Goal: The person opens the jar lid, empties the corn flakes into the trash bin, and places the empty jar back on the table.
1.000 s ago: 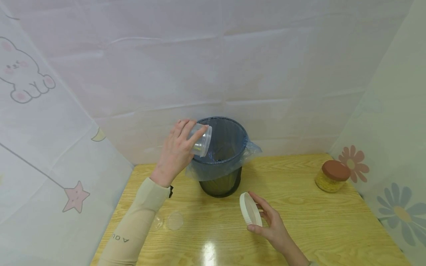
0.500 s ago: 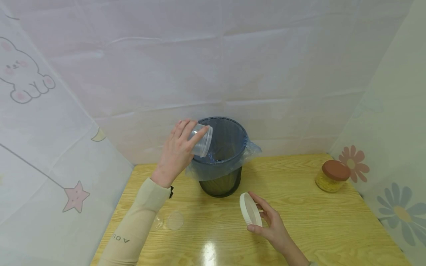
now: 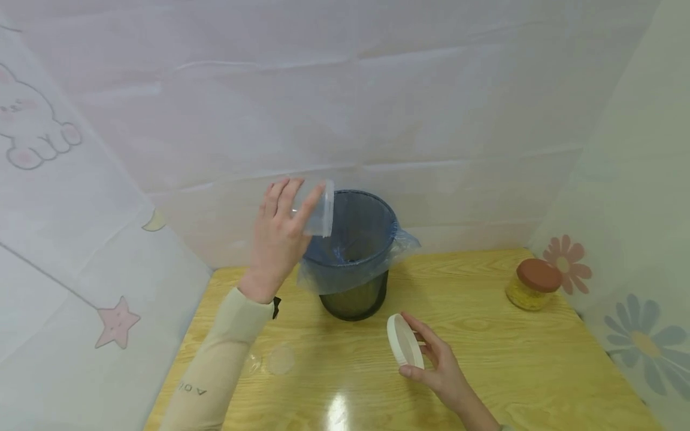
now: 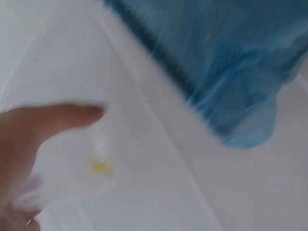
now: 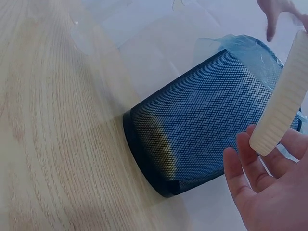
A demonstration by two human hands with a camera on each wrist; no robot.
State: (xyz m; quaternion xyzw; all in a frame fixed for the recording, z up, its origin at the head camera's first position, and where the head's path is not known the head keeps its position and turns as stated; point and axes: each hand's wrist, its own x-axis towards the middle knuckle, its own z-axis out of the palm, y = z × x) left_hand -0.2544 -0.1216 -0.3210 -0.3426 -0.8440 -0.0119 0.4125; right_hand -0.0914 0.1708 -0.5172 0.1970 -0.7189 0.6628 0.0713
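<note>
My left hand (image 3: 280,233) grips a clear plastic jar (image 3: 323,209), held on its side with the open mouth facing right over the left rim of the bin. In the blurred left wrist view, a small yellow bit (image 4: 100,167) shows at the jar. A blue plastic liner (image 3: 345,276) is folded over the rim of the dark mesh bin (image 3: 353,302), which stands upright on the table. My right hand (image 3: 439,371) pinches a white ribbed lid (image 3: 401,341) on edge between thumb and fingers, in front of the bin. Yellow shows through the mesh near its base (image 5: 161,149).
At the right of the wooden table (image 3: 463,335) stands a jar with a brown lid (image 3: 535,282) and yellow contents. A clear round disc (image 3: 281,359) and a small clear plastic piece (image 3: 253,363) lie at the left front. Printed sheets (image 3: 431,120) enclose the back and sides.
My left hand has lifted the jar up and slightly left, and its mouth is less tipped downward. The yellow seen in the jar a second ago has gone from the head view. My right hand stays put.
</note>
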